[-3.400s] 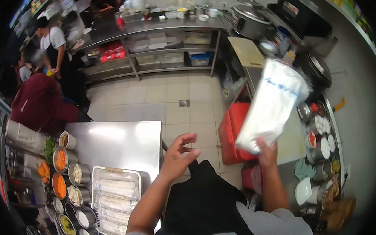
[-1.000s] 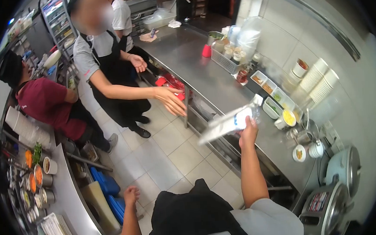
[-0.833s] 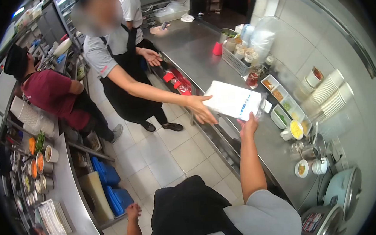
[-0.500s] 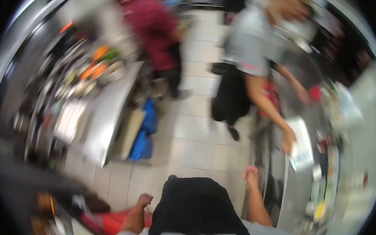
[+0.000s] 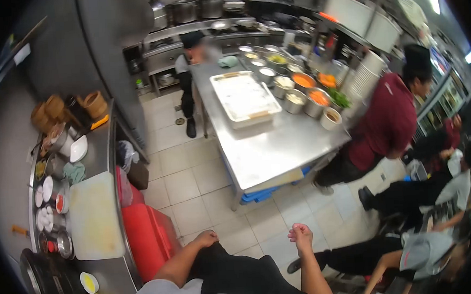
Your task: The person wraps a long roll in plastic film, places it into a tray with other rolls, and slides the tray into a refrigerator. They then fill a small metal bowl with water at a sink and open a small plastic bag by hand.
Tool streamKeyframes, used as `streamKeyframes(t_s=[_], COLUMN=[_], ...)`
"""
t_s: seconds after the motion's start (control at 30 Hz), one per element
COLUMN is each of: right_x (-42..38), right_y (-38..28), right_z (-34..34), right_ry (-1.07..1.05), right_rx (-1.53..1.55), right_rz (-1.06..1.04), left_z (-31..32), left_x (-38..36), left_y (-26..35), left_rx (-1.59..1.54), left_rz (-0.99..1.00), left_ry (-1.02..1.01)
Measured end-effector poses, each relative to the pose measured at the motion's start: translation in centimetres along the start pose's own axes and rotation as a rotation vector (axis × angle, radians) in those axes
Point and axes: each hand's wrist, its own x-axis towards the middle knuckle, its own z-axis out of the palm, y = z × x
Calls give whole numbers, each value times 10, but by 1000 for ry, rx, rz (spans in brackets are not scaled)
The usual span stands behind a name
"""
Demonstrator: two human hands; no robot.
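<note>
My left hand (image 5: 205, 239) hangs in front of the black apron (image 5: 238, 273), its fingers curled closed, and nothing shows in them. Raised above the floor to the right of the apron, my right hand (image 5: 301, 236) is also closed, with no object visible in it. Neither hand touches a counter. Nearest to my left hand is a red bin (image 5: 150, 238) beside the left counter. A steel table (image 5: 253, 165) stands ahead of both hands and bears a white tray (image 5: 246, 99) with pale contents.
Metal pots with chopped vegetables (image 5: 303, 80) line the table's right side. On the left counter lie a cutting board (image 5: 95, 217) and several small bowls. A person in a maroon shirt (image 5: 387, 121) stands right of the table; other people are at lower right and by the stove (image 5: 170, 43).
My view has swung left, so the steel table is now ahead and the left counter shows. The co-worker in grey has shifted to the lower right of view. Both my hands stay closed.
</note>
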Motion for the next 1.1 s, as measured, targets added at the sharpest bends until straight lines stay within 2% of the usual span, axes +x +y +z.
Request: streamKeyframes(t_s=[0.1,0.2,0.23,0.27,0.33,0.43,0.5,0.6,0.77,0.87,0.97,1.1], right_x=[61,117,135,147,170,226,269,312,345,351,334,329], right_y=[-32,-83,-96,-118,-156,-182,-189,-198,-211,-198,-217,-224], right_z=[77,155,177,200,241,282,299,312,322,316,323,321], right_ry=[-96,-119,-119,-67,-26,-1,56,71,85,101,213,218], right_rx=[73,95,103,112,186,309,311,364,442,559,562,578], right_rz=[-59,-172,-238,-195,-195,-211,-173,-188,-155,-165,-141,-132], left_z=[-61,-113,-138,-150,-165,-201,-228,-250,-320,-353,-391,-424], left_x=[9,15,3,10,40,43,33,62,103,136,156,192], left_y=[-35,-59,-43,-49,-72,-22,32,60,118,143,195,243], left_rx=[-72,-163,-153,-132,-143,-221,-199,-265,-250,-198,-191,-139], left_rz=[-10,-71,-65,-81,-2,29,95,191,279,212,226,348], left_ry=[172,232,216,202,298,308,296,240,191,153,112,209])
